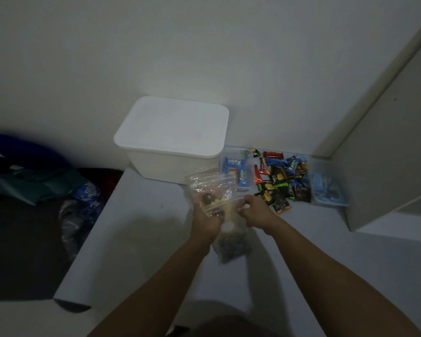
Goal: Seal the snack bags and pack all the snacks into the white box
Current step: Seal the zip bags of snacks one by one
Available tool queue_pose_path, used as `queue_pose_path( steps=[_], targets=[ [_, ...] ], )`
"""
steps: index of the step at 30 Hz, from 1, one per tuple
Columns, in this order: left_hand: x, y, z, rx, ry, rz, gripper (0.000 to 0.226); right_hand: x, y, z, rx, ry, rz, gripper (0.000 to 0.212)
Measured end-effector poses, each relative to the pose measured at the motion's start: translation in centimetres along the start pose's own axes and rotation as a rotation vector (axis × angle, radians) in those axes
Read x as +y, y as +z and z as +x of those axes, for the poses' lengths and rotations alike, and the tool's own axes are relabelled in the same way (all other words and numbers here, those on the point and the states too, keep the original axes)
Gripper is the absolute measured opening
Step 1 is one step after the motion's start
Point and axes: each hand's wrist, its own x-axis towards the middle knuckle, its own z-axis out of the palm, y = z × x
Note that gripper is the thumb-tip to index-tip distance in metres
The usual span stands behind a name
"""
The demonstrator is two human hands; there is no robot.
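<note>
Clear snack bag (pixel 213 190) held up over middle of white table (pixel 141 229), likely so zip strip can be run shut. Left hand (pixel 206 221) grips bag's near edge, fingers curled round it; right hand (pixel 254 210) pinches bag's right corner, fingertips together. Both forearms reach forward from near edge, wrists angled inward. Second filled bag (pixel 231 249) lies flat beneath hands. White box (pixel 171 139) at table's far edge against wall, lid on. Loose wrapped snacks (pixel 281 181) heaped right of box, by far right corner, unpacked.
</note>
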Motion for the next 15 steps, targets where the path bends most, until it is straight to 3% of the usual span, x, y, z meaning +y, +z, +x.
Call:
queue_pose_path(
  steps=[7, 15],
  targets=[
    [-0.1, -0.2, 0.7, -0.073, 0.137, -0.04, 0.057, 0.5, -0.2, 0.5, 0.098, -0.04, 0.119, 0.007],
    [0.6, 0.4, 0.8, 0.106, 0.19, 0.038, 0.054, 0.0, -1.2, 0.5, 0.111, -0.027, 0.174, 0.016]
  ],
)
